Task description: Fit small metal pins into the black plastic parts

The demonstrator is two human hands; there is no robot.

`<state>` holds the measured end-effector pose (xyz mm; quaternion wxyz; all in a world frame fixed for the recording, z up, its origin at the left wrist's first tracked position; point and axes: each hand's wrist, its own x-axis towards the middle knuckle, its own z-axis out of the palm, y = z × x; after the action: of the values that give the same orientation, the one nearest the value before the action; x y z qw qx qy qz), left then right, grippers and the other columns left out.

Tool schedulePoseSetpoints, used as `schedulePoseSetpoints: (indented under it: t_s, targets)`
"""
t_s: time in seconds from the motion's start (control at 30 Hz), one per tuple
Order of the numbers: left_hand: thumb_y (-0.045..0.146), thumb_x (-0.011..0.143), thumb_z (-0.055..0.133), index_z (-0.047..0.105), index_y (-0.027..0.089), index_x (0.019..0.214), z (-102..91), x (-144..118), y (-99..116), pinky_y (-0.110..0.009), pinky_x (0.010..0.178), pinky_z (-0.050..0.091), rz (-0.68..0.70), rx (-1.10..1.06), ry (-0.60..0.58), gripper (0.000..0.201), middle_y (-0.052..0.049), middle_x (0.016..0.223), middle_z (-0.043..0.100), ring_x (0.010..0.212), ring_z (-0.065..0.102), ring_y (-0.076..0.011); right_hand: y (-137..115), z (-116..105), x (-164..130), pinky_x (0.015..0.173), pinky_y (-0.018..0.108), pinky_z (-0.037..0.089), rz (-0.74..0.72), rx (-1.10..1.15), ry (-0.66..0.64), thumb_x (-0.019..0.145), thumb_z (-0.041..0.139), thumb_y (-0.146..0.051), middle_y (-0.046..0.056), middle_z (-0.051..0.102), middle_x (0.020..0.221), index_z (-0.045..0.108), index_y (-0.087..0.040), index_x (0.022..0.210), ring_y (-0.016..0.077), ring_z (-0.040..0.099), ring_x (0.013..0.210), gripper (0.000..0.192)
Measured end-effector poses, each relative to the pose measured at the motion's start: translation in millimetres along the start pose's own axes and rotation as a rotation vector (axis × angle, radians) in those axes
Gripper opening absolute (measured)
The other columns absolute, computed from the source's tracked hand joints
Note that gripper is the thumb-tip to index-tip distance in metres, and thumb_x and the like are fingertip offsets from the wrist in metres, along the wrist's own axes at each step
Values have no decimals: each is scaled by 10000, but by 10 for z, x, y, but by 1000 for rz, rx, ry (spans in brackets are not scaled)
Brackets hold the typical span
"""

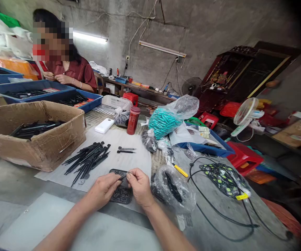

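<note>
Hands low centre of frame, over small black tray (121,193) w/ tiny dark pins. Left hand (103,190) and right hand (140,186) meet above tray; fingers of both pinched together on one thin black piece (123,177) btwn them, tips nearly touching. Can't tell exact shape of piece, too small.

Progress, judged from layout: pile of black rods (87,160) on white sheet (137,162) just above hands, centre-left; looks like stock waiting or partly handled, can't tell which. Two rods (125,150) set apart, right of pile, prob. finished ones. Box (37,134) at left holds many more of same dark parts. So: few done, bulk left, one in hand.

Around: clear bag (175,190) w/ black bits right of hands, touching sheet edge; black cable (218,212) looping lower right; yellow-handled tool (180,170) near bag; red flask (133,120) and teal bag (163,122) upper centre. Co-worker in red top (74,71) upper left at blue trays (35,91), own hands busy, well apart.
</note>
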<state>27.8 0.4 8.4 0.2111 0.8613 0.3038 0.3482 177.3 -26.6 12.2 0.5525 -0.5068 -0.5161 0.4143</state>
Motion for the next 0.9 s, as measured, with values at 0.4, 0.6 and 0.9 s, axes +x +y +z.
schedulePoseSetpoints:
  t_s: [0.4, 0.6, 0.9]
  targets:
    - [212, 857, 355, 564, 168, 819, -19, 1, -8, -218, 577, 412, -23, 8, -58, 217, -13, 660, 563, 624, 530, -115, 11, -17, 14, 452, 202, 306, 40, 19, -61, 722, 510, -284, -53, 443, 493, 505, -151, 627, 65, 386, 435, 163]
    - [244, 861, 351, 576, 165, 763, -16, 20, -19, -222, 580, 412, -78, -4, -58, 258, -14, 659, 569, 624, 530, -117, 34, -65, 71, 449, 203, 293, 63, 69, -72, 732, 489, -357, -49, 457, 505, 502, -153, 641, 65, 384, 430, 224]
    - [240, 858, 352, 570, 166, 796, -1, 6, -32, -222, 574, 409, -63, 39, -63, 238, -12, 650, 558, 616, 527, -118, 88, -81, 79, 471, 207, 273, -2, -31, -91, 742, 465, -321, -56, 374, 524, 450, -173, 634, 81, 320, 491, 184]
